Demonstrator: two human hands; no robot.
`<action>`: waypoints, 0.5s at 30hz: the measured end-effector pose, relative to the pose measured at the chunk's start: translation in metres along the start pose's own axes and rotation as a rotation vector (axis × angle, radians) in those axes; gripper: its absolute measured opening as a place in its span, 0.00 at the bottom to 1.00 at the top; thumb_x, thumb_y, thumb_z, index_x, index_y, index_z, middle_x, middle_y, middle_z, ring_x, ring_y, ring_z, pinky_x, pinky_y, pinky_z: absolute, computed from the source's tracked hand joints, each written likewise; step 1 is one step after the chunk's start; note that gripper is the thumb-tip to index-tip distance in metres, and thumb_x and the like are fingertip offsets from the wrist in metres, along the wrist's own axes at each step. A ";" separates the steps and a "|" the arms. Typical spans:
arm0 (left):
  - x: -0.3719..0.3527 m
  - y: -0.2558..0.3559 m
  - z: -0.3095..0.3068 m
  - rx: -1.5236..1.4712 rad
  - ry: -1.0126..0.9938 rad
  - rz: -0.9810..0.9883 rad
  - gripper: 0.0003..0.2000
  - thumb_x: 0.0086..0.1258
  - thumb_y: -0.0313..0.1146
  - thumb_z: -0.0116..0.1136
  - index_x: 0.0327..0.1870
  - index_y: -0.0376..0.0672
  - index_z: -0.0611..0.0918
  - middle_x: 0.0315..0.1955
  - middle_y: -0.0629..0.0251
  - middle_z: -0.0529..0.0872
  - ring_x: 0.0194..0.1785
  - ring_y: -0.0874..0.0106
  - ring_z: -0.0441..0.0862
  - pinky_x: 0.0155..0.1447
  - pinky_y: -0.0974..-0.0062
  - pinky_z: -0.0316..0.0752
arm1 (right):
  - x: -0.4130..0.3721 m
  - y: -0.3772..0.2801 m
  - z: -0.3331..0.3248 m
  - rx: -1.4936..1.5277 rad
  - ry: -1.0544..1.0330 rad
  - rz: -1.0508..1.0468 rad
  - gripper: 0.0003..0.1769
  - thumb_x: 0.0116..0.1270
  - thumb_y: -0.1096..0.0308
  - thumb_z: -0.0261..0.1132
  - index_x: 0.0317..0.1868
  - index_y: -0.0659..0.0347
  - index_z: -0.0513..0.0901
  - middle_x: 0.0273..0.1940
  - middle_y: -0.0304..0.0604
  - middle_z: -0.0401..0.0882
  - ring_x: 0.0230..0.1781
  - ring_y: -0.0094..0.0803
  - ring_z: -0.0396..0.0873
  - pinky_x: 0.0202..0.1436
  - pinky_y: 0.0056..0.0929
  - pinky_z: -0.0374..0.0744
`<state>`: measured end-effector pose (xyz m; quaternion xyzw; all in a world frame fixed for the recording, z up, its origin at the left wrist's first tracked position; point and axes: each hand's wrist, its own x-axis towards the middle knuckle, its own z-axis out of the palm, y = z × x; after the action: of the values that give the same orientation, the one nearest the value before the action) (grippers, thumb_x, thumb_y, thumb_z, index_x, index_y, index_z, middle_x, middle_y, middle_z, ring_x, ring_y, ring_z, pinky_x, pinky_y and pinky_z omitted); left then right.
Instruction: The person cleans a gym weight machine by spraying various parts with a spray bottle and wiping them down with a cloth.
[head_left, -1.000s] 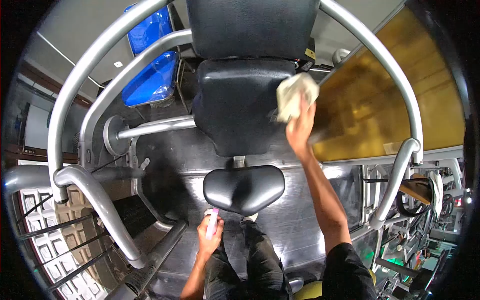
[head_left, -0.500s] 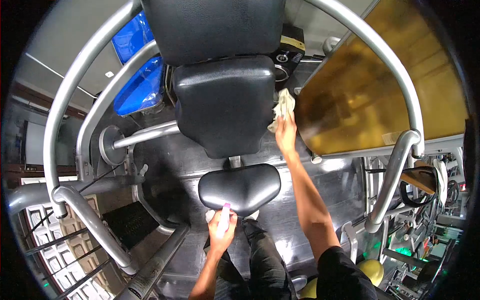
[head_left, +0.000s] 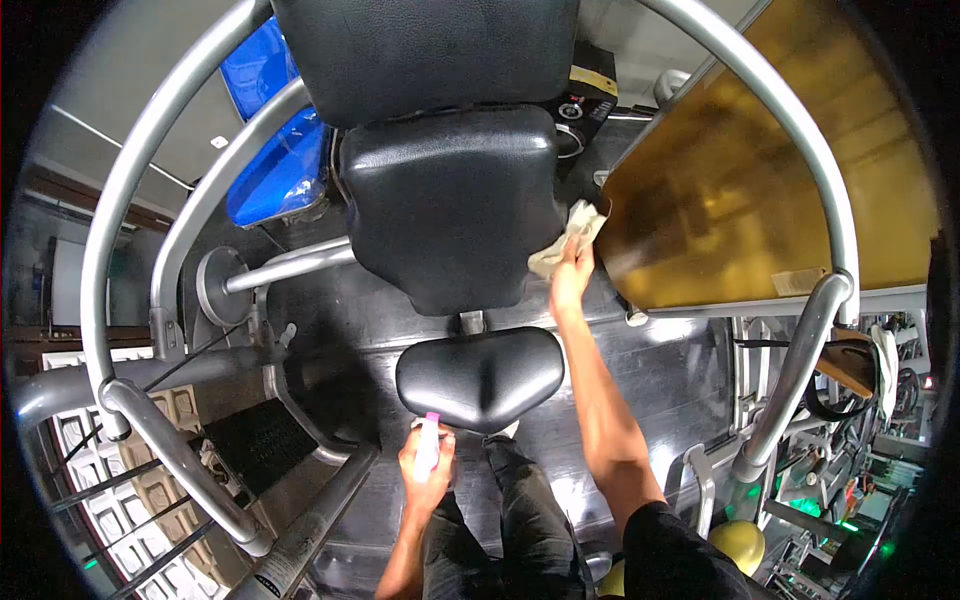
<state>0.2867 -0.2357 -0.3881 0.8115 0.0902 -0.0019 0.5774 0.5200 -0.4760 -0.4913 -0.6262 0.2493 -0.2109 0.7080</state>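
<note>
Cream cloth [head_left: 565, 238]: crumpled; pinned flat against the lower right edge of the back pad [head_left: 450, 205].
Right hand [head_left: 570, 280]: pressed on the cloth with fingers held together; reached out on a fully stretched arm.
Left hand [head_left: 428, 475]: wrapped in a fist round the spray bottle [head_left: 427, 445]; stayed low and close to the body.
Spray bottle: stood upright in the fist with pink top clear above the knuckles; overlapped the front rim of the seat [head_left: 480, 375] in view, contact impossible to tell.
Back pad: black textured vinyl with rounded corners; left only a narrow slot between its right edge and the amber panel [head_left: 760, 180], filled there by the cloth.
Seat: black, sat below the back pad, parted from it by a short post; had bare floor [head_left: 640, 370] on both sides.
Amber panel: ran slanted along the right, near corner just beside the right hand.
Silver tubes [head_left: 130, 190]: arched round both flanks; boxed in the pads, with wider room on the left than on the right.
Floor: dark and glossy; lay open from seat to right-hand tube.
Blue chairs [head_left: 270, 170]: stood beyond the left tubes, well apart from both hands.
</note>
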 end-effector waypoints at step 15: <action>-0.008 -0.016 0.011 -0.138 0.046 -0.121 0.04 0.66 0.25 0.60 0.37 0.39 0.77 0.30 0.63 0.83 0.33 0.75 0.80 0.40 0.75 0.75 | -0.006 0.134 -0.023 -0.283 -0.201 0.191 0.13 0.69 0.75 0.50 0.51 0.66 0.77 0.37 0.41 0.80 0.35 0.30 0.77 0.42 0.29 0.75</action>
<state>0.2780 -0.2420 -0.4057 0.7626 0.1520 -0.0120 0.6287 0.4991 -0.4737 -0.6257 -0.7109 0.2626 -0.0422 0.6511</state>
